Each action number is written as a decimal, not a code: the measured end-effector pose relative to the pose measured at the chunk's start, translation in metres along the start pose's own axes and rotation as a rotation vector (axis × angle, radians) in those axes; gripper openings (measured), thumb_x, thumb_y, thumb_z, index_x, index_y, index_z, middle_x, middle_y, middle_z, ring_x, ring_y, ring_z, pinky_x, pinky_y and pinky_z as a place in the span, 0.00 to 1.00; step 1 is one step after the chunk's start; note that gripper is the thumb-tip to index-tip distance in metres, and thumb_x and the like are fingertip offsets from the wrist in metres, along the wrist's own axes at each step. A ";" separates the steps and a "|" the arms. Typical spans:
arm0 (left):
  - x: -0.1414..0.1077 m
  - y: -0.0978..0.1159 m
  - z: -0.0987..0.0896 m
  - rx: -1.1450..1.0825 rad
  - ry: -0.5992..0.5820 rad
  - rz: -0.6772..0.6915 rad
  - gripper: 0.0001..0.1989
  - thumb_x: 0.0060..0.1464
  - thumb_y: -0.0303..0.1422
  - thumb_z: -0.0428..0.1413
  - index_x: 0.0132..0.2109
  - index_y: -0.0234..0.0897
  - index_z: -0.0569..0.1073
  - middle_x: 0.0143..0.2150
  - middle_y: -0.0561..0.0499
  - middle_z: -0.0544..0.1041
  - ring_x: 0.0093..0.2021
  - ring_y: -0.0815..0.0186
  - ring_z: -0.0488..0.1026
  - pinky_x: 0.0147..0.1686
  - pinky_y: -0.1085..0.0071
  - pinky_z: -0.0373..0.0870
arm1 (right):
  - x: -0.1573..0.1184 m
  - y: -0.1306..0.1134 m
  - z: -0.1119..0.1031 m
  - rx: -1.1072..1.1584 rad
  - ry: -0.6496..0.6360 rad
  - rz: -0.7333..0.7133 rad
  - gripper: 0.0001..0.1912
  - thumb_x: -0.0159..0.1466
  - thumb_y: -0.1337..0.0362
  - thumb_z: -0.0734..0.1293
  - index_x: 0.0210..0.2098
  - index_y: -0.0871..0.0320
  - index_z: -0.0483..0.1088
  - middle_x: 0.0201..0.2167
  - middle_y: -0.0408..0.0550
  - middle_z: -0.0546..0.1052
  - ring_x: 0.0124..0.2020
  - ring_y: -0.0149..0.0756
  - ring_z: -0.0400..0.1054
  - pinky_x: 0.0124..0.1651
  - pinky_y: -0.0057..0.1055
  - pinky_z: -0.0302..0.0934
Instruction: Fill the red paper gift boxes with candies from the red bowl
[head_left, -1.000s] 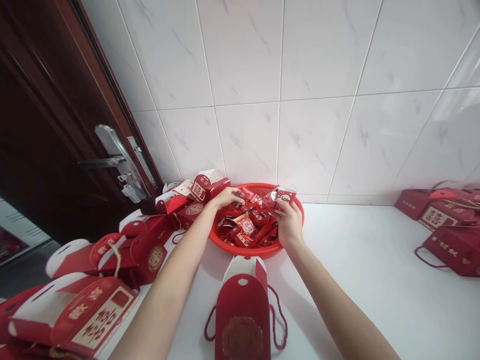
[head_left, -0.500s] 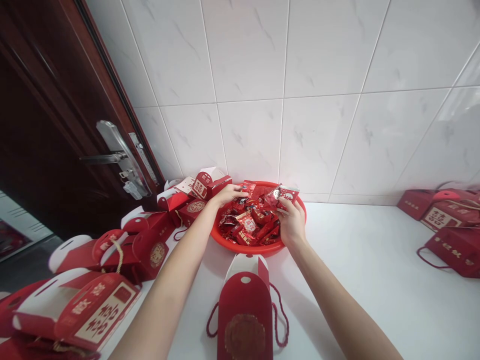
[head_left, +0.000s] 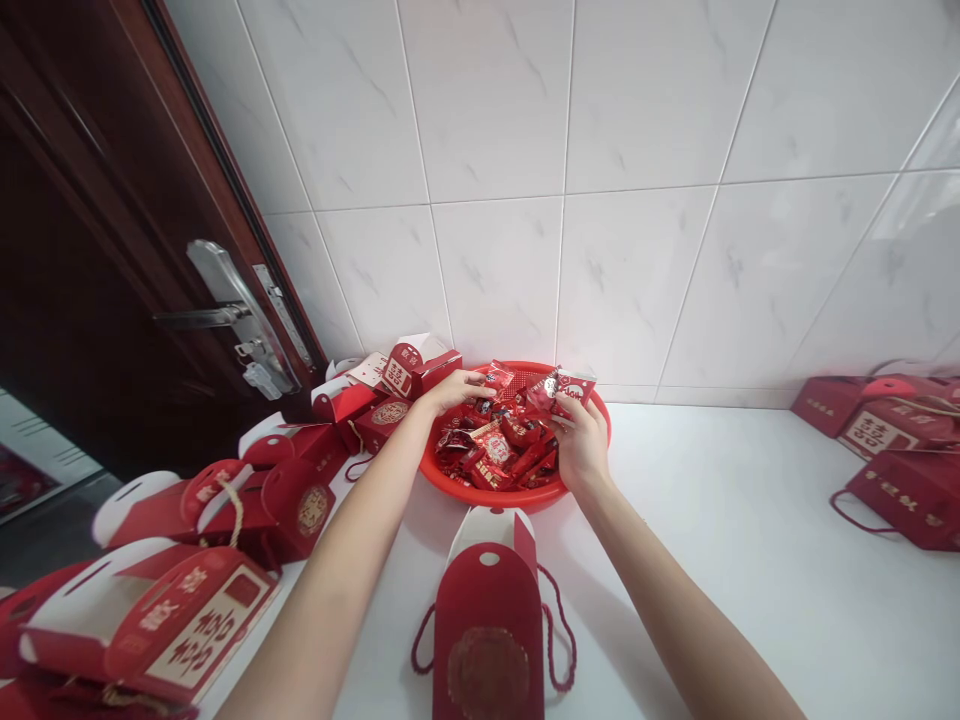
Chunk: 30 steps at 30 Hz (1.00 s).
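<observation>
A red plastic basket [head_left: 491, 497] holds many red-wrapped candies [head_left: 495, 445]. Over its left side, my left hand [head_left: 454, 390] is closed, fingertips pinching a small red candy packet [head_left: 500, 375]. At the right rim, my right hand [head_left: 583, 440] is closed on red candy packets, one with white lettering [head_left: 576, 384] and another [head_left: 541, 392] beside it; its fingers partly cover them. Between my forearms stands a red gift box [head_left: 487, 610], its top flaps open and a dark red cord loop on each side. Its inside is hidden by the front panel.
Several open red gift boxes [head_left: 300, 495] line the left side of the white table [head_left: 697, 520]. More red boxes [head_left: 892, 500] stand at the far right. A tiled wall [head_left: 495, 270] rises behind the basket, and a dark door [head_left: 90, 220] with a metal handle is at left.
The packet at my left fingertips has turned slightly. Both hands stay over the basket in nearly the same places, and the whole view has shifted a little.
</observation>
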<state>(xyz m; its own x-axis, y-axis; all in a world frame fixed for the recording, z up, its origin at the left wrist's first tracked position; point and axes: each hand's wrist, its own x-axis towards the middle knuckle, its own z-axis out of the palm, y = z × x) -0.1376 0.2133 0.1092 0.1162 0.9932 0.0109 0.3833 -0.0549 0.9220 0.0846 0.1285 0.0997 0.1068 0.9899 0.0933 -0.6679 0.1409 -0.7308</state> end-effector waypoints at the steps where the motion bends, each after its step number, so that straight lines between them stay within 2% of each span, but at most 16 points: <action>1: 0.001 -0.002 -0.001 -0.002 0.001 0.005 0.20 0.35 0.37 0.71 0.36 0.31 0.80 0.37 0.46 0.82 0.44 0.58 0.76 0.46 0.64 0.69 | 0.000 0.000 0.000 -0.003 0.000 -0.001 0.07 0.48 0.61 0.74 0.26 0.55 0.75 0.29 0.42 0.79 0.33 0.37 0.73 0.35 0.31 0.69; 4: 0.003 -0.004 -0.002 0.010 0.010 0.029 0.20 0.34 0.38 0.71 0.36 0.32 0.81 0.38 0.44 0.83 0.45 0.56 0.77 0.48 0.62 0.69 | 0.000 -0.002 0.001 -0.005 0.001 0.006 0.08 0.47 0.61 0.74 0.26 0.55 0.75 0.29 0.43 0.79 0.32 0.37 0.73 0.35 0.31 0.69; 10: 0.004 -0.001 -0.002 0.026 -0.039 0.144 0.12 0.37 0.34 0.66 0.33 0.35 0.83 0.37 0.46 0.84 0.46 0.56 0.77 0.51 0.61 0.70 | 0.001 -0.001 0.001 -0.007 0.003 0.010 0.07 0.47 0.61 0.73 0.25 0.55 0.75 0.29 0.42 0.79 0.32 0.37 0.73 0.36 0.31 0.70; 13: 0.003 0.001 -0.001 0.010 -0.038 0.175 0.11 0.42 0.37 0.64 0.33 0.35 0.82 0.38 0.46 0.84 0.43 0.58 0.78 0.49 0.61 0.71 | 0.001 0.001 0.000 -0.007 -0.011 0.010 0.08 0.47 0.61 0.74 0.27 0.55 0.75 0.29 0.42 0.80 0.32 0.37 0.74 0.37 0.32 0.70; 17: -0.001 0.007 0.003 -0.027 0.017 0.166 0.14 0.50 0.40 0.63 0.37 0.33 0.82 0.37 0.44 0.84 0.38 0.61 0.79 0.46 0.61 0.74 | 0.002 0.001 -0.002 0.006 -0.049 0.027 0.10 0.47 0.62 0.76 0.28 0.55 0.76 0.30 0.43 0.80 0.34 0.38 0.75 0.38 0.32 0.70; 21: -0.017 0.016 0.010 -0.152 0.033 0.155 0.13 0.52 0.33 0.57 0.42 0.32 0.82 0.37 0.45 0.84 0.37 0.61 0.80 0.47 0.61 0.75 | 0.003 -0.001 -0.004 0.016 -0.075 0.081 0.09 0.46 0.62 0.76 0.28 0.55 0.76 0.29 0.43 0.80 0.33 0.38 0.75 0.39 0.33 0.71; 24: -0.038 0.021 0.017 -0.237 0.031 0.175 0.17 0.50 0.30 0.53 0.43 0.31 0.83 0.41 0.44 0.84 0.43 0.58 0.79 0.47 0.63 0.74 | 0.002 -0.002 -0.004 0.008 -0.089 0.086 0.09 0.47 0.61 0.76 0.27 0.54 0.76 0.29 0.43 0.81 0.33 0.38 0.75 0.39 0.34 0.72; 26: -0.052 0.021 0.021 -0.280 0.056 0.188 0.19 0.50 0.31 0.51 0.43 0.32 0.83 0.46 0.43 0.84 0.48 0.56 0.78 0.46 0.64 0.74 | 0.001 -0.002 -0.003 0.003 -0.115 0.066 0.09 0.47 0.60 0.76 0.27 0.55 0.76 0.30 0.44 0.81 0.34 0.38 0.75 0.40 0.34 0.72; 30: -0.073 0.017 0.029 -0.275 0.138 0.213 0.19 0.49 0.38 0.59 0.46 0.35 0.83 0.50 0.44 0.82 0.51 0.54 0.77 0.48 0.63 0.73 | -0.001 -0.002 -0.003 -0.014 -0.154 0.063 0.09 0.48 0.60 0.76 0.27 0.55 0.77 0.30 0.44 0.81 0.34 0.39 0.76 0.43 0.35 0.72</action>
<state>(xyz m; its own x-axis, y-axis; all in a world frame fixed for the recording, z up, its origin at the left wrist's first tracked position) -0.1125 0.1370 0.1129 0.0351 0.9680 0.2484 0.1015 -0.2508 0.9627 0.0885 0.1274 0.0991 -0.0499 0.9876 0.1488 -0.6593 0.0794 -0.7476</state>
